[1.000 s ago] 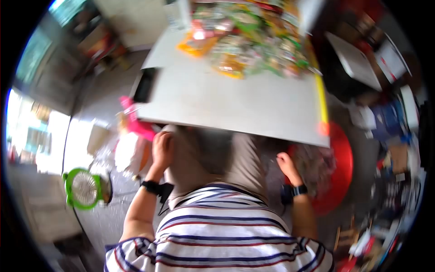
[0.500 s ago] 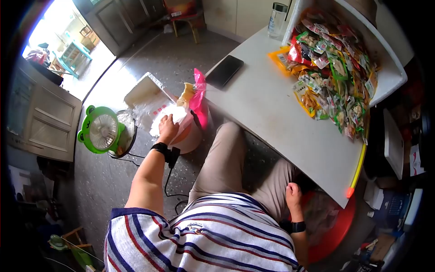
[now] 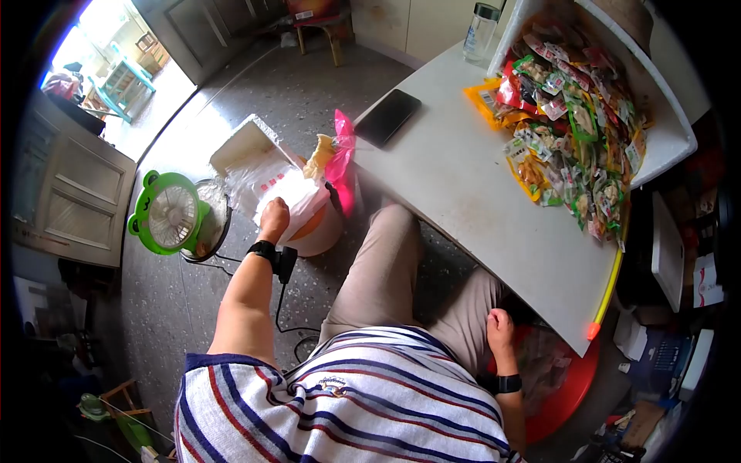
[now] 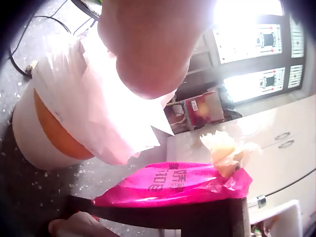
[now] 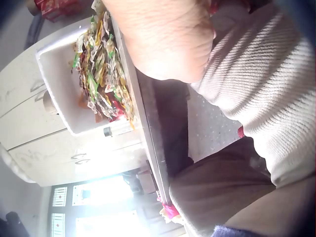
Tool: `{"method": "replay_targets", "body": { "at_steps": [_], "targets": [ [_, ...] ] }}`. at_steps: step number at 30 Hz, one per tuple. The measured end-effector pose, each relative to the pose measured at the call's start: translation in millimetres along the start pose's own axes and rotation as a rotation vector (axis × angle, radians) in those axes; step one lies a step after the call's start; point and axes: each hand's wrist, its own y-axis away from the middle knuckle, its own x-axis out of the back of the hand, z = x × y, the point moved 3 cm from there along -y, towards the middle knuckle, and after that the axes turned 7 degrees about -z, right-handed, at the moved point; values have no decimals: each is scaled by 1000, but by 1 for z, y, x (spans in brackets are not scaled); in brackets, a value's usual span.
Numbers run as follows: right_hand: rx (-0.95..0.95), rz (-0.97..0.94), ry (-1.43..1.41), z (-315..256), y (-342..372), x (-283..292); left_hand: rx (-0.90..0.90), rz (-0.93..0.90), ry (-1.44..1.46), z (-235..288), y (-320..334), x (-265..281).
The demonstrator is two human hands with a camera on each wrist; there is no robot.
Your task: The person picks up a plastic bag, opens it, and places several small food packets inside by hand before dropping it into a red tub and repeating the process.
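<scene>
Handling the white bag point(image 3: 302, 199) looks like the step in hand; it lies draped over the bucket point(image 3: 318, 236) on the floor, beside the desk point(image 3: 478, 193). Left hand point(image 3: 274, 221) is at its near edge, fingers looking curled; can't tell if they pinch it, since the left wrist view hides the fingertips. Next move would call for a sure pinch on one layer, then an easy lift, as the stuff looks thin and could drag its neighbors along.

Edges: the pink bag point(image 3: 340, 166) and a crumpled yellowish wrap point(image 3: 317, 157) sit just beside, on the desk-corner side, so snag risk there. Clear plastic point(image 3: 248, 182) crowds the far side, with the green fan point(image 3: 171, 214) beyond it. Cord point(image 3: 281, 307) runs from the left wrist; watch the slack. Best room looks to be up and back toward the body, over the floor.

Right hand point(image 3: 500, 329) is by the thigh near the desk edge, fingers loosely curled, nothing seen in them. Up top, bare desk runs between the phone point(image 3: 387, 117) and the packets point(image 3: 583, 116) spilling from the foam box point(image 3: 670, 108); decent space to set something down.
</scene>
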Motion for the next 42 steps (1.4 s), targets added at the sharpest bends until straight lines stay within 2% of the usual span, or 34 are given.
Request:
{"method": "replay_targets", "body": {
  "at_steps": [3, 7, 9, 11, 13, 15, 16, 17, 21, 23, 25, 26, 27, 29, 31, 33, 34, 35, 37, 40, 42],
  "targets": [
    [-7, 2, -15, -3, 0, 3, 57, 115, 87, -7, -4, 12],
    [-30, 3, -18, -5, -2, 8, -8, 230, 219, -15, -5, 39],
    [-27, 17, 0, -6, -3, 13, -52, 226, 466, -31, -15, 43],
    [-11, 34, 6, -9, -3, 16, -127, 195, 649, -17, 1, 71],
    [15, 56, 4, -13, -4, 22, -192, -57, 1130, 0, 19, 94],
    [33, 73, -2, -31, -9, 29, -195, -229, 1300, 40, 57, 130],
    [49, 77, -12, -36, -11, 31, -274, -298, 1412, 53, 67, 139],
    [65, 81, -22, -40, -13, 33, -424, -440, 1540, 65, 74, 146],
    [94, 83, -96, -65, -27, 37, -593, -774, 1722, 132, 115, 164],
    [3, 53, -295, -63, -32, 29, -626, -902, 1769, 163, 127, 154],
    [-19, 42, -651, -60, -42, 16, -608, -1044, 1780, 198, 141, 144],
    [-114, -47, -833, -63, -46, 16, -542, -1050, 1802, 209, 139, 129],
    [-205, -137, -1018, -73, -52, 20, -540, -1165, 1753, 222, 148, 124],
    [-287, -224, -1317, -77, -59, 20, -652, -1348, 1715, 246, 158, 110],
    [-289, -275, -1574, -83, -68, 27, -622, -1424, 1524, 267, 171, 107],
    [-293, -317, -1751, -90, -74, 39, -914, -1321, 988, 282, 182, 112],
    [-216, -299, -1832, -82, -74, 41, -1139, -1160, 667, 292, 190, 122],
    [-191, -294, -1863, -75, -75, 45, -1152, -1045, 519, 300, 201, 127],
    [-145, -284, -1929, -63, -77, 56, -1562, -873, 352, 319, 214, 133],
    [-144, -189, -1933, -49, -74, 71, -1870, -78, -191, 334, 240, 153],
    [-149, -118, -1917, -41, -74, 78, -1952, 123, -156, 337, 250, 158]
  ]
}}
